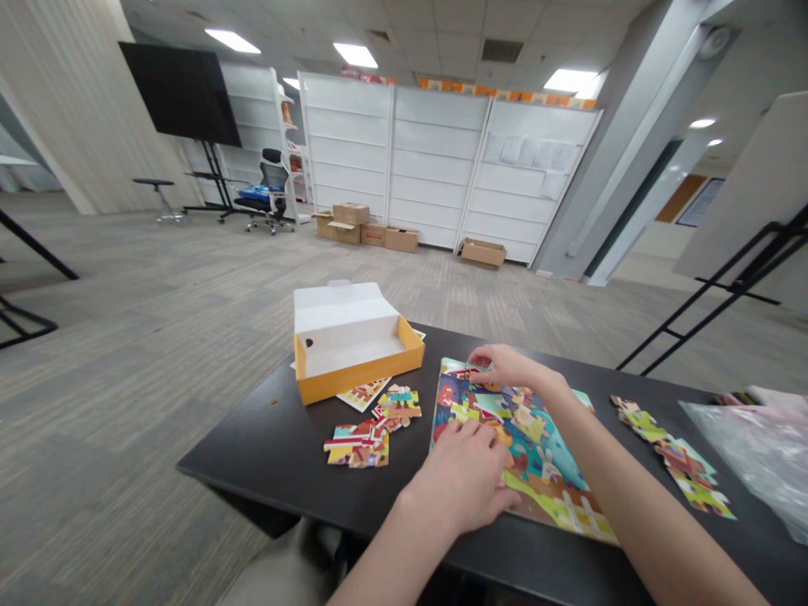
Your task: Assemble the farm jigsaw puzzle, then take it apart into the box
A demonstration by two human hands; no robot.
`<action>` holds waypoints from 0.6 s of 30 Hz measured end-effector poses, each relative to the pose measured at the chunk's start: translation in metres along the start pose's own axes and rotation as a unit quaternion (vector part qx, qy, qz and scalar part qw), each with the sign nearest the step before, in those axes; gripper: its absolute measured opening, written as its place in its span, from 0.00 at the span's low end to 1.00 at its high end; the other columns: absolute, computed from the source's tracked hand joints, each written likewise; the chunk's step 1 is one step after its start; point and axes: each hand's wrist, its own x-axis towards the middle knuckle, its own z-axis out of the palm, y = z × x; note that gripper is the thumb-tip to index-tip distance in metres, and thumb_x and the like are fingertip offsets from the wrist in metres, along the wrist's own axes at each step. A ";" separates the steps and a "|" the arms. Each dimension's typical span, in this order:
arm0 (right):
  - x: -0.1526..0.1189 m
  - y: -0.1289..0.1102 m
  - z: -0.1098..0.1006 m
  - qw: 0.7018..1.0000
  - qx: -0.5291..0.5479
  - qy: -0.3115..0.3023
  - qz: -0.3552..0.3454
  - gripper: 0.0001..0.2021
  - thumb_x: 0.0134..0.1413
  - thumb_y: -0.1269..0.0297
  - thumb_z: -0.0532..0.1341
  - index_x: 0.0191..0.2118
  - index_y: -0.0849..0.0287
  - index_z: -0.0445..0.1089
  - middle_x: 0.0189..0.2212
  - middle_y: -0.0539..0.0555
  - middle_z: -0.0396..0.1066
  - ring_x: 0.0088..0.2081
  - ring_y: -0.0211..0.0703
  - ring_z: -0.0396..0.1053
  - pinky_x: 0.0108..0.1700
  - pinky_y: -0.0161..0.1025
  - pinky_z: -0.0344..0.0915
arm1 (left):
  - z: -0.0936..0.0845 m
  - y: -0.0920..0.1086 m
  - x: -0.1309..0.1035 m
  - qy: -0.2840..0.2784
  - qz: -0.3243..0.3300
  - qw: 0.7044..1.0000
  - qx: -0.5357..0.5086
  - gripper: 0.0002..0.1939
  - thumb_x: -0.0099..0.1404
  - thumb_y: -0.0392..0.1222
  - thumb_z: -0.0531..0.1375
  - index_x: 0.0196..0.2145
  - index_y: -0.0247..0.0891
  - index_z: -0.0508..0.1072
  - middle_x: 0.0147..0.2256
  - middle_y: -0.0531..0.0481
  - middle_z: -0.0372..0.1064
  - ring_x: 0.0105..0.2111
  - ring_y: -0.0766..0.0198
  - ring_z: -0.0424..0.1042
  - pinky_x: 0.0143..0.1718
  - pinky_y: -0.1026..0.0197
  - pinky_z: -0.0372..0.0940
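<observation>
A colourful jigsaw puzzle [546, 454] lies on the dark table, with loose pieces on top of its picture. My right hand [505, 366] is at its far left corner, thumb and fingers curled round a reddish puzzle piece [470, 375] low against the surface. Nearer me, my left hand [470, 471] rests over the puzzle's left edge, fingers stretched across it and thumb apart. That hand hides part of the picture. Left of the puzzle lie loose puzzle pieces [359, 443], with more puzzle pieces [678, 457] in a row on the right.
An opened yellow box [359, 379] with a white inside stands at the table's back left, over a printed sheet [364, 394]. Clear plastic wrapping [751, 454] lies at the right end of the black table [252, 438]. Cardboard boxes [347, 223] sit by the far white shelving.
</observation>
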 end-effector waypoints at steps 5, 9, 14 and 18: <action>0.000 -0.002 0.000 1.000 -0.013 -0.002 -0.008 0.18 0.53 0.51 0.65 0.44 0.58 0.77 0.42 0.59 0.78 0.40 0.51 0.74 0.42 0.41 0.66 | 0.001 0.000 0.000 0.004 0.004 1.000 0.000 0.17 0.65 0.53 0.63 0.43 0.37 0.74 0.47 0.43 0.72 0.51 0.49 0.69 0.55 0.47 0.64; 0.002 0.000 0.002 1.000 -0.010 0.009 -0.014 0.19 0.53 0.49 0.65 0.44 0.59 0.77 0.43 0.59 0.78 0.41 0.51 0.74 0.42 0.40 0.66 | 0.001 -0.001 0.001 0.000 0.002 1.000 0.003 0.18 0.65 0.54 0.62 0.43 0.36 0.75 0.48 0.43 0.72 0.51 0.49 0.69 0.56 0.47 0.64; 0.002 -0.005 0.001 1.000 -0.005 0.007 0.003 0.17 0.52 0.52 0.66 0.42 0.59 0.78 0.41 0.57 0.79 0.40 0.50 0.74 0.40 0.39 0.65 | 0.002 -0.001 0.001 0.007 0.006 1.000 0.013 0.19 0.65 0.54 0.62 0.44 0.36 0.75 0.47 0.43 0.72 0.51 0.49 0.69 0.55 0.47 0.64; 0.002 -0.013 0.000 0.999 -0.008 -0.004 0.039 0.16 0.52 0.53 0.66 0.40 0.60 0.79 0.37 0.57 0.79 0.37 0.48 0.74 0.37 0.38 0.63 | 0.003 0.000 0.000 0.006 0.006 1.000 0.013 0.18 0.65 0.54 0.62 0.44 0.37 0.75 0.46 0.43 0.72 0.50 0.49 0.69 0.54 0.47 0.65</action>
